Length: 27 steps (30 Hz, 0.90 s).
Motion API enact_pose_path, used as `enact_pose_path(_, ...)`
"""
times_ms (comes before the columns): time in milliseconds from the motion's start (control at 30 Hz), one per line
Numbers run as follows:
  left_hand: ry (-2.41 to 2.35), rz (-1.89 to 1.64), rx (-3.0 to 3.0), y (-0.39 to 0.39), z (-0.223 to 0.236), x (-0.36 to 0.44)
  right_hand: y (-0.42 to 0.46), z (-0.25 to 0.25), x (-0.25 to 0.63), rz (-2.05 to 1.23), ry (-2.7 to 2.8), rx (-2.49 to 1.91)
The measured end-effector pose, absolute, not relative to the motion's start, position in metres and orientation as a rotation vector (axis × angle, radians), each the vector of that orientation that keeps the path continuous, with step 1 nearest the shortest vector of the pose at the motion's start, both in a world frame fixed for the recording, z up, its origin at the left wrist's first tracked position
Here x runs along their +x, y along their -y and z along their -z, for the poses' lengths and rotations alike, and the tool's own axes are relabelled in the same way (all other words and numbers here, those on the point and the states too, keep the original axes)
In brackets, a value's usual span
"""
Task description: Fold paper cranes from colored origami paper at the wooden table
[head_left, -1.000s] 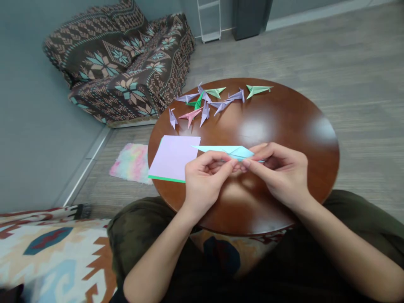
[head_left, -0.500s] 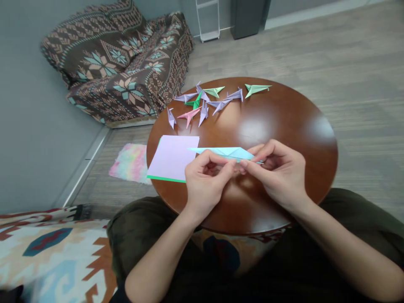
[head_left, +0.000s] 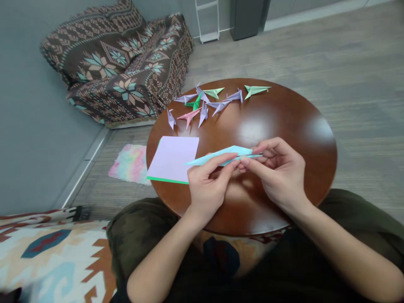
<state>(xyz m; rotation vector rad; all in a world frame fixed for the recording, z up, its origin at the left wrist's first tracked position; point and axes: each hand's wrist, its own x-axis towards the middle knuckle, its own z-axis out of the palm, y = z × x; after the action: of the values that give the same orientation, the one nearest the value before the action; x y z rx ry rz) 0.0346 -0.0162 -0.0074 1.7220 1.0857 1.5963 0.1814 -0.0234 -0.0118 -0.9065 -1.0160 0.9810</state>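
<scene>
Evidently, pale blue folded paper (head_left: 235, 150) is held above worktop (head_left: 290, 113), pinched by left fingers (head_left: 217, 161) and right fingers (head_left: 273, 144). Left of left fingers: slim tip, across lilac sheets (head_left: 173, 155) in view; probably featherlight, easily bent. Between fingers: layered middle, likely stiffest, best hold; broad, peaked, matte-looking. At right fingers: narrow end, likely flimsy, calling for gentle pressure along folds.

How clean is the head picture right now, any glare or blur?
Head view: bright glare patches on the round table, beyond the right hand and at the table's right side; head view: blue paper readable, finer creases soft; head view: patterned cloth smeared toward the bottom-left corner; head view: dark clothing at bottom centre nearly black.
</scene>
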Motion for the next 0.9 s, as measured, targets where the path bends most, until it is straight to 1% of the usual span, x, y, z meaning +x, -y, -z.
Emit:
enact_pose_path(333, -1.123, -1.494, 1.462, 0.016, 0.004, 0.037, 0.025, 0.01, 0.182, -0.997, 1.004, -0.868)
enact_pose_path(533, -1.169, -1.566, 1.604, 0.017, 0.009, 0.034, 0.025, 0.006, 0.183, -1.06, 1.017, -0.928)
enact_pose_path(900, -1.21, -1.561, 1.681, 0.02, 0.009, 0.033, 0.026, 0.002, 0.185, -1.069, 1.023, -0.955)
